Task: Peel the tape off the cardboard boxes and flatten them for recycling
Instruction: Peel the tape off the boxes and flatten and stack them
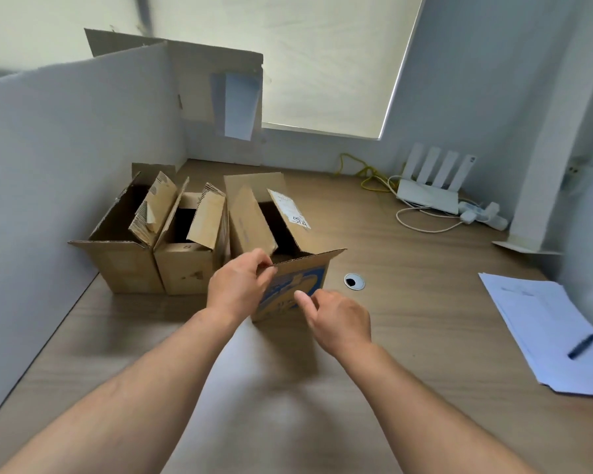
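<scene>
On the bench [408,319], the left hand [238,289] pinches the top edge of the nearest box [308,271], apparently to steady it. The right hand [336,319], loosely curled and empty, thumbs the printed front, likely hunting tape. Two more boxes [124,265] stand alongside.

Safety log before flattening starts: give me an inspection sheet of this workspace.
Surface: wooden desk with a cable grommet.
Job's things: three open cardboard boxes in a row: left box, middle box, blue-printed box; none flattened.
Clutter: papers with a pen on them, at right.
Hands: left hand grips the blue-printed box's near top edge; right hand curled by its front face, contact unclear.
Cables: yellow cable and white cable by the router and power strip.
Surroundings: white partition at left, window blind behind.
</scene>
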Demonstrator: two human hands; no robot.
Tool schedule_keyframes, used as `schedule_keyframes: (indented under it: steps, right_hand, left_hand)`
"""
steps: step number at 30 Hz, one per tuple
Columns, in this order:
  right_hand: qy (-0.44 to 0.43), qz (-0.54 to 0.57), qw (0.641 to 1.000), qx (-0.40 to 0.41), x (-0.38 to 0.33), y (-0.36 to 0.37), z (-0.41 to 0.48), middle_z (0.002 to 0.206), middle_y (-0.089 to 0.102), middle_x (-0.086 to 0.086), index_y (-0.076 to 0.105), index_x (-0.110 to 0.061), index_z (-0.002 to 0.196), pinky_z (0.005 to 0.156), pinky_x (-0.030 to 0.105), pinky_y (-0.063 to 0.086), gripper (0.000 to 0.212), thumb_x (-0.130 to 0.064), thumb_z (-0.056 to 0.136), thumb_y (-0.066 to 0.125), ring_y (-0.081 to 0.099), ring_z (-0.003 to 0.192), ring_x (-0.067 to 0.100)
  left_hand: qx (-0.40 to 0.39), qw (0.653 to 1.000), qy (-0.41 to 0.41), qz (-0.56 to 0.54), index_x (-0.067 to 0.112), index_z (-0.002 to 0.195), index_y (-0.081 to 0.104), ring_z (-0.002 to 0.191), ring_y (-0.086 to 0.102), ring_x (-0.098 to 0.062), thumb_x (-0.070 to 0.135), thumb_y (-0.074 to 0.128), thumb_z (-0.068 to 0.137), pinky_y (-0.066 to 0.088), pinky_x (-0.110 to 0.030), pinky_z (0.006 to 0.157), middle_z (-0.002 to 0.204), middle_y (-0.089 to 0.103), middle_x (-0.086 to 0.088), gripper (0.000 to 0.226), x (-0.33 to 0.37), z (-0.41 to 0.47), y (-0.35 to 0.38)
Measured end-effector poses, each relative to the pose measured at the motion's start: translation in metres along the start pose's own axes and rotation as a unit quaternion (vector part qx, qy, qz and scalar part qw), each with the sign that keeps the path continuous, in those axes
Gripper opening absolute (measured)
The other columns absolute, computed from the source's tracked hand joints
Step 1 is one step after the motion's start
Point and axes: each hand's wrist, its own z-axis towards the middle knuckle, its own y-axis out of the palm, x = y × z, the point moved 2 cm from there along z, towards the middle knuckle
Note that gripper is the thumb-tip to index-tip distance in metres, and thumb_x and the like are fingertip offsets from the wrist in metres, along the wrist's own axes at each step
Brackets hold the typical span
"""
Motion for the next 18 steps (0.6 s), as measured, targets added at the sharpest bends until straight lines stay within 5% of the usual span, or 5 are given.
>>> schedule_keyframes:
  steps: [4, 9, 18]
  right_hand:
    - [0.104, 0.163, 0.981, 0.014, 0.013, -0.021, -0.010, 0.081, 0.057, 0.002, 0.043, -0.019, 0.065, 0.066, 0.031, 0.035, 0.059, -0.068, 0.092, 0.023, 0.050, 0.081, 0.026]
    - [0.200, 0.301, 0.932, 0.000, 0.047, -0.026, -0.012, 0.083, 0.069, 0.010, 0.062, -0.012, 0.081, 0.076, 0.041, 0.056, 0.041, -0.043, 0.068, 0.038, 0.065, 0.080, 0.032]
    - [0.222, 0.153, 0.963, -0.011, 0.137, -0.077, -0.052, 0.102, 0.063, 0.015, 0.056, -0.011, 0.086, 0.070, 0.028, 0.036, 0.017, -0.013, 0.087, 0.040, 0.049, 0.084, 0.030]
  left_hand:
    - [-0.003, 1.000, -0.004, -0.015, 0.024, 0.093, 0.064, 0.086, 0.063, -0.020, 0.041, 0.059, 0.093, 0.048, -0.032, 0.069, 0.090, 0.070, 0.006, 0.018, 0.038, -0.040, 0.015]
    - [-0.038, 0.997, 0.012, -0.061, 0.029, 0.099, 0.065, 0.091, 0.065, -0.012, 0.051, 0.057, 0.091, 0.050, -0.032, 0.079, 0.092, 0.071, 0.011, 0.025, 0.082, -0.089, 0.025]
    - [0.157, 0.978, -0.017, -0.139, 0.011, 0.121, 0.061, 0.116, 0.052, -0.023, 0.034, 0.046, 0.100, 0.040, -0.036, 0.099, 0.119, 0.059, -0.005, 0.035, 0.085, -0.094, -0.013]
